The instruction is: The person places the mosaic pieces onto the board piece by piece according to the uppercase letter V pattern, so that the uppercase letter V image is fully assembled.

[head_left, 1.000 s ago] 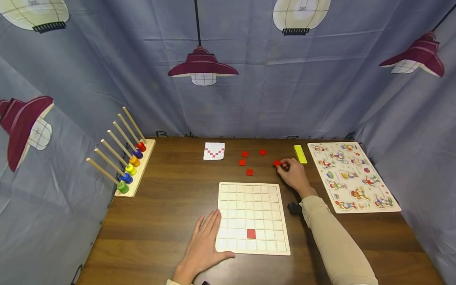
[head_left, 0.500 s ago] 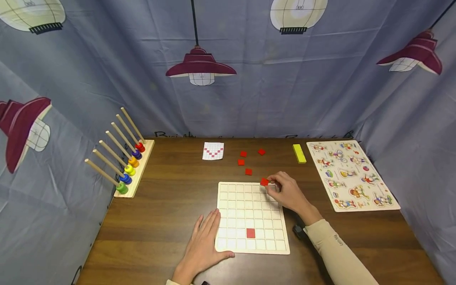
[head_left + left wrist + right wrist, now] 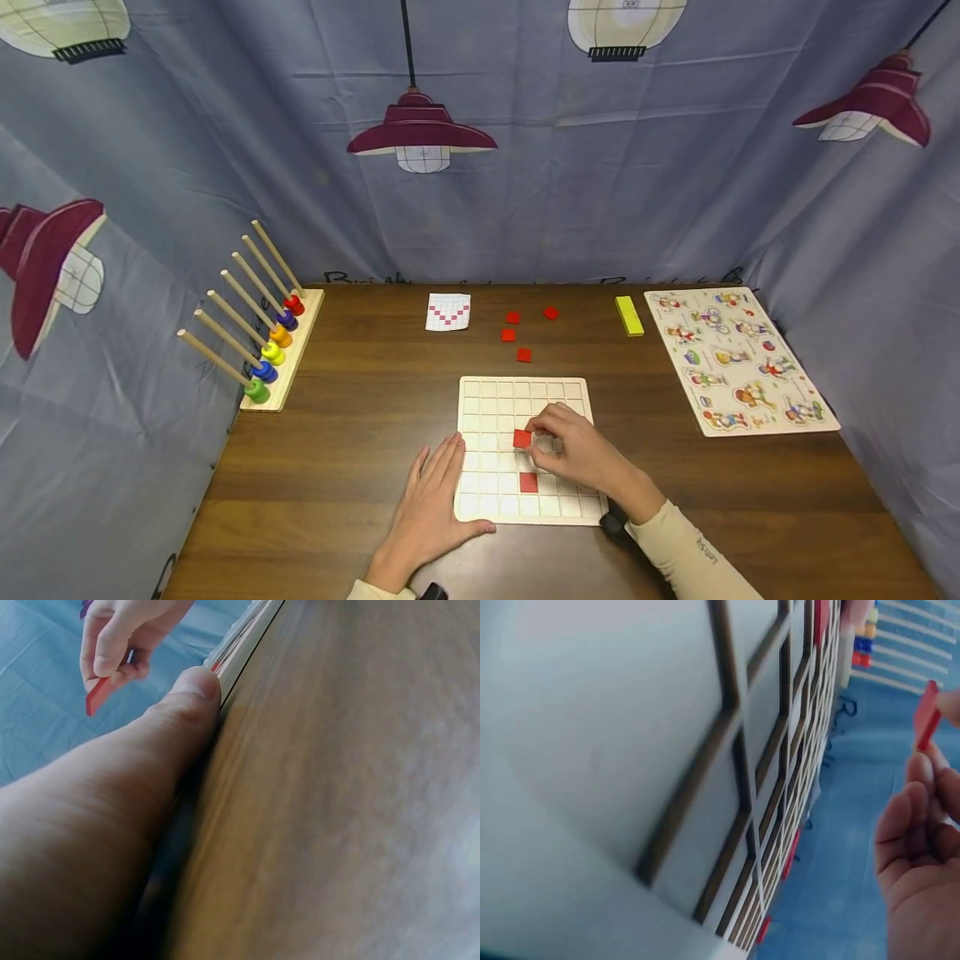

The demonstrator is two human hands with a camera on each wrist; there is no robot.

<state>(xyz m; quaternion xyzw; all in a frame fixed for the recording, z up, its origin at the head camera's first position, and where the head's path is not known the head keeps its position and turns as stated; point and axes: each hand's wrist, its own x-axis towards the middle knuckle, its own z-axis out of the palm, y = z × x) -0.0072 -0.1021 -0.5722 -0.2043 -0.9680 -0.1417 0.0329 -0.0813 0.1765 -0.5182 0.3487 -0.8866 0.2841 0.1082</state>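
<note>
Right hand (image 3: 577,450): one; fingers and thumb closed in a pinch on a red tile (image 3: 522,438), held raised over the board, apart from its surface.
Left hand (image 3: 429,515): one; fingers straight and flat, gripping nothing, tips touching the left side of the board (image 3: 469,406), thumb at its near edge.
Seated tile (image 3: 528,482): one, red, in a board cell just on the near side of the right fingers.
Loose tiles (image 3: 524,355): four, red, on the counter (image 3: 375,375) beyond the right fingers.
Card (image 3: 448,312): one, gridded, pink pattern, beyond the fingers of both hands.
Block (image 3: 629,316): one, yellow, beyond and right of the right fingers.
Puzzle (image 3: 738,358): one, farther right of them.
Peg rack (image 3: 302,346): one, coloured rings, well left of the left fingers.
</note>
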